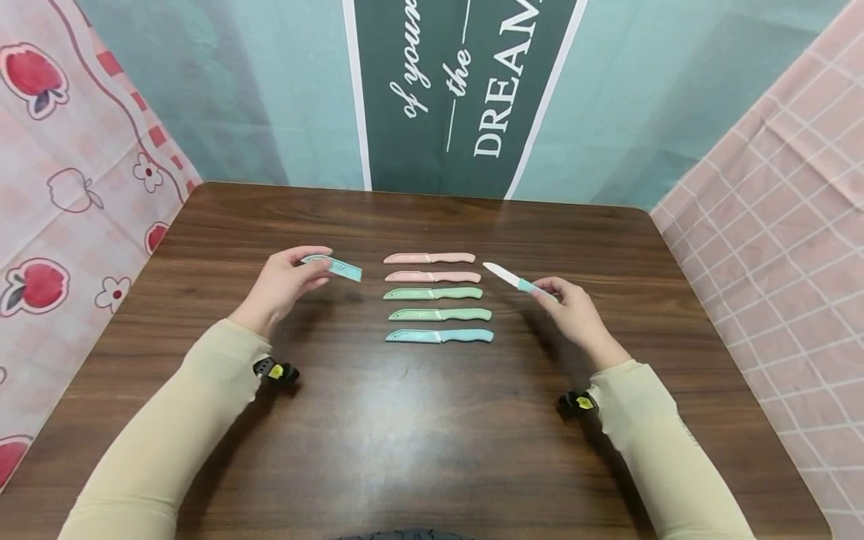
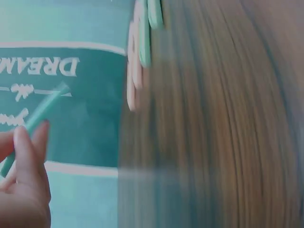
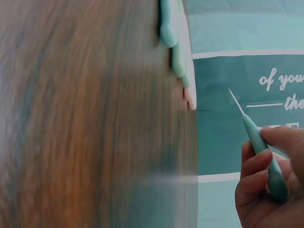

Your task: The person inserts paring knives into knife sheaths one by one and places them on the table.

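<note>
My left hand [image 1: 292,279] pinches a blue knife sheath [image 1: 346,270] between thumb and fingers, its open end toward the right. In the left wrist view the sheath [image 2: 43,110] looks blurred. On the other side, my right hand [image 1: 571,309] grips the blue handle of a small knife [image 1: 501,275], whose bare white blade points up and to the left. The right wrist view shows fingers curled round this knife's handle [image 3: 256,135]. Between the hands lies a column of sheathed knives: two pink [image 1: 432,277], two green [image 1: 439,315] and one blue [image 1: 439,336], handles to the right.
The knives lie on a dark brown wooden table [image 1: 405,450]. A teal cloth with white lettering [image 1: 499,112] hangs behind its far edge. Patterned cloths flank it, fruit print [image 1: 74,187] at left and pink grid [image 1: 776,225] at right.
</note>
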{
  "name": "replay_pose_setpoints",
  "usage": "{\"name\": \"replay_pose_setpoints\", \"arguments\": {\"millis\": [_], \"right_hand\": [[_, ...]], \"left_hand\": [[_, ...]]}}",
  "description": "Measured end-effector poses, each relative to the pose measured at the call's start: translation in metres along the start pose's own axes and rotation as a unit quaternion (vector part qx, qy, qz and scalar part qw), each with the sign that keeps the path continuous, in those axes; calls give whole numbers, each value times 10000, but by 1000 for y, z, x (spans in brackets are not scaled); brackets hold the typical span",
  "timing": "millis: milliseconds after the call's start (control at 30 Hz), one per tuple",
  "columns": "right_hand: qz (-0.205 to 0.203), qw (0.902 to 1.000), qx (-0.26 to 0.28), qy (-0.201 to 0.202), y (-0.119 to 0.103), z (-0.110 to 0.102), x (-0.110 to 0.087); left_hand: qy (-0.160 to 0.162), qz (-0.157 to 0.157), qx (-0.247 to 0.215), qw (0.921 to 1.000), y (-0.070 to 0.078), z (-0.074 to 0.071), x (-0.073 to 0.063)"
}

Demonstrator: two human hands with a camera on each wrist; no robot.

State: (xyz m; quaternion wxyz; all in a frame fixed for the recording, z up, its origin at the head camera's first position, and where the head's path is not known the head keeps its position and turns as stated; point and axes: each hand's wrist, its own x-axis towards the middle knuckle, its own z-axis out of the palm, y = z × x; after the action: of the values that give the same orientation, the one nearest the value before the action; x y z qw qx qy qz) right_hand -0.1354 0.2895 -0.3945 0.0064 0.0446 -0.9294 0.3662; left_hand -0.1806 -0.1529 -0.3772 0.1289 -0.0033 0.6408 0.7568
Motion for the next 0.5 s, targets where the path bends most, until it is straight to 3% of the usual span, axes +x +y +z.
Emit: {"name": "replay_pose_setpoints", "arguments": {"millis": [167,300,400,500], "right_hand": [[78,9961,751,464,-6,0,-2],[303,9829,1628,808,-19,3,-6],[430,9622,2501,991,-32,8,-9],[445,9264,3601,1004,-45,14,-11]], "left_hand": [[-64,136,-342,9993,2,31,-8],[-281,185,-519,9981,-1,56,-11],[-435,105,-727,9963,-4,72,-13],[-501,13,-911,9946,-9,84,-15]]}}
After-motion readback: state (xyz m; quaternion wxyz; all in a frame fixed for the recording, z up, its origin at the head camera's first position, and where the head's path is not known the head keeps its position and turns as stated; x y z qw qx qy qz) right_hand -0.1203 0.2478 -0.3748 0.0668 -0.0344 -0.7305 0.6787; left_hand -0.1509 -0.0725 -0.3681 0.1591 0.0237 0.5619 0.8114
